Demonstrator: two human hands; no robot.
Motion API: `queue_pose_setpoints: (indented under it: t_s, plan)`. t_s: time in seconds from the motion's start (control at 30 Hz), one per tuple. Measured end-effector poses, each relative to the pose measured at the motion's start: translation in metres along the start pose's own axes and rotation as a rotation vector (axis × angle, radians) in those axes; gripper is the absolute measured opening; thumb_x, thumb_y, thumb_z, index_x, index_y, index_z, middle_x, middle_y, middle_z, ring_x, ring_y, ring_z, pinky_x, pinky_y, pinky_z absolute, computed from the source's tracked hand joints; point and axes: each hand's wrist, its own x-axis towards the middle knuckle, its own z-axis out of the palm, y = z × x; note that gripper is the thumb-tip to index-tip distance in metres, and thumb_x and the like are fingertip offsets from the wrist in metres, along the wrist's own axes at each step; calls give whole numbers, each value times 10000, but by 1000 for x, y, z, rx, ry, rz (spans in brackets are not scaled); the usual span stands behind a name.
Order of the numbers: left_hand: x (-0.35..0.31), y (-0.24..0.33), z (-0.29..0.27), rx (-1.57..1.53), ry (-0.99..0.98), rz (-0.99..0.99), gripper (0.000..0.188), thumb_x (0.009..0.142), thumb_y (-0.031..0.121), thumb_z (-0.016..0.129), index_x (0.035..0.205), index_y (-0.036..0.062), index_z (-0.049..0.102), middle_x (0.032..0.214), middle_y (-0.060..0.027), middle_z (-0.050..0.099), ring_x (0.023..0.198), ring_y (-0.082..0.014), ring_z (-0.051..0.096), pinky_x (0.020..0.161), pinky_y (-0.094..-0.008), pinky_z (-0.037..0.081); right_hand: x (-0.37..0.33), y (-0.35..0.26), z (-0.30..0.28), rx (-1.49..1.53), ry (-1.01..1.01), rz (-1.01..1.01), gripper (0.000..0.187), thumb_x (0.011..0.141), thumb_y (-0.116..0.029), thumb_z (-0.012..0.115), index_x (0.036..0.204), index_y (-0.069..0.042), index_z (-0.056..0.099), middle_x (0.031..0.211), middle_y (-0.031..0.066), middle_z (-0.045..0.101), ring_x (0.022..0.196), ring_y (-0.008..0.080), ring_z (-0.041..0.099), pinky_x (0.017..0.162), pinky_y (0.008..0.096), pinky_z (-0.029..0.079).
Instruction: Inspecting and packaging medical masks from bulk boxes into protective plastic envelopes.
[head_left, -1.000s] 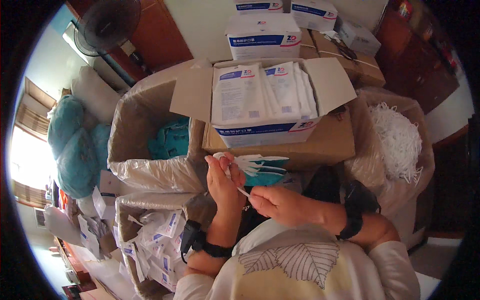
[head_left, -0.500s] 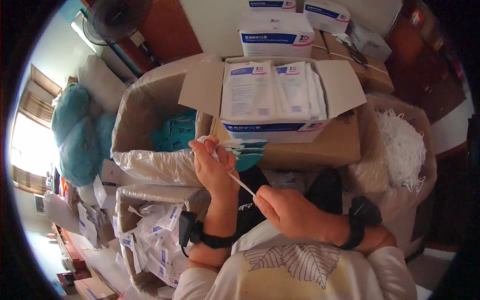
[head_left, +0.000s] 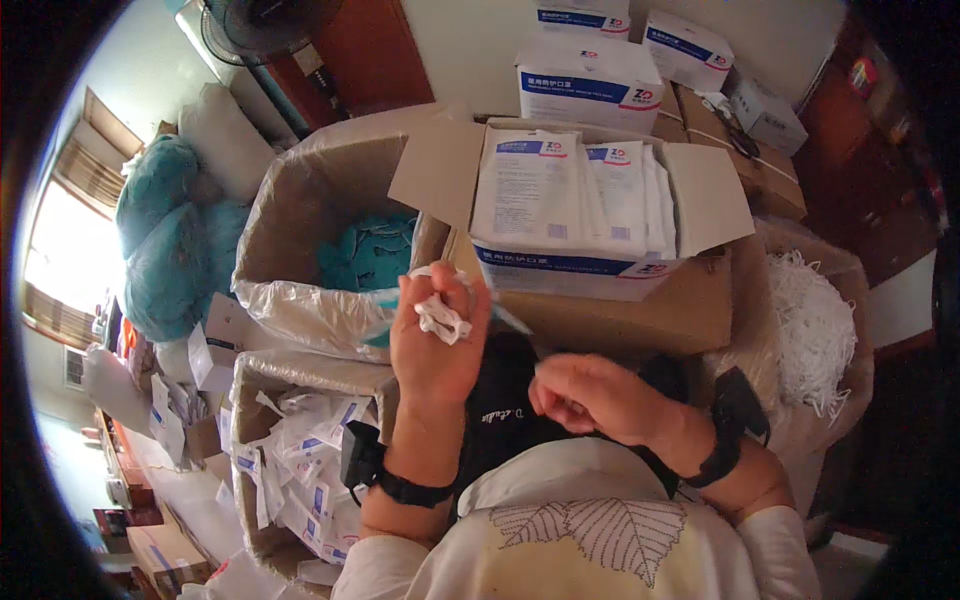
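Note:
My left hand [head_left: 440, 345] is raised palm up in front of the large carton, its fingers curled around a crumpled bunch of white elastic straps [head_left: 442, 319]. Teal and white face mask edges [head_left: 378, 334] stick out on both sides behind it; the rest of the masks is hidden by the hand. To the right and slightly lower, my right hand [head_left: 600, 398] hovers over my lap, apart from the straps. Its fingers are loosely bent with gaps between them, and nothing shows in them.
An open carton [head_left: 575, 280] packed with white pouches [head_left: 525, 190] stands ahead. Plastic-lined boxes hold teal masks [head_left: 365, 255], loose pouches [head_left: 310, 470] at lower left, and white straps [head_left: 815, 330] at right. More cartons [head_left: 590, 85] and a fan [head_left: 255, 25] stand behind.
The white strap stretched between both hands is now bunched in my left palm. My right hand has let go of it and moved slightly right. The view has shifted a little.

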Motion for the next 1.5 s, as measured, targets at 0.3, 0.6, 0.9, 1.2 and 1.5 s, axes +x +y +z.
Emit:
queue_pose_setpoints:
  t_s: [0.3,0.6,0.9,1.2,1.5]
  plan:
    - [-15,-31,3,-175,-58,-194,360,941,337,311,713,119,482,1081,-31,531,1163,-206,440,1015,-416,259,25,-12,19,-790,409,-607,142,878,-145,510,907,-10,478,680,-6,467,602,78,483,539,241,407]
    - [-21,-41,-2,-33,72,-217,336,938,342,327,775,112,510,1101,-24,521,1184,-198,394,1003,-376,287,20,-20,-13,106,-17,-133,220,935,-291,390,854,-100,464,648,-41,392,513,22,308,424,161,239]
    - [-25,-49,-7,241,67,-189,347,941,369,300,768,105,444,1116,-28,493,1182,-203,388,938,-357,367,21,-15,-16,55,-86,-87,236,922,-193,404,1095,-55,488,768,4,483,551,37,339,444,157,256]
    - [-28,-55,-8,541,246,-77,348,937,378,325,782,91,448,1042,-54,518,933,-179,525,643,-289,486,28,-6,-18,147,-99,-6,180,912,-234,442,916,-81,537,747,-15,529,582,26,390,468,157,309]
    - [-25,-45,-27,257,343,-134,314,929,350,377,744,111,462,896,-15,503,571,-90,446,520,-240,402,23,13,-25,-465,45,-4,245,903,-249,439,816,-43,538,657,9,521,582,79,459,520,229,375]
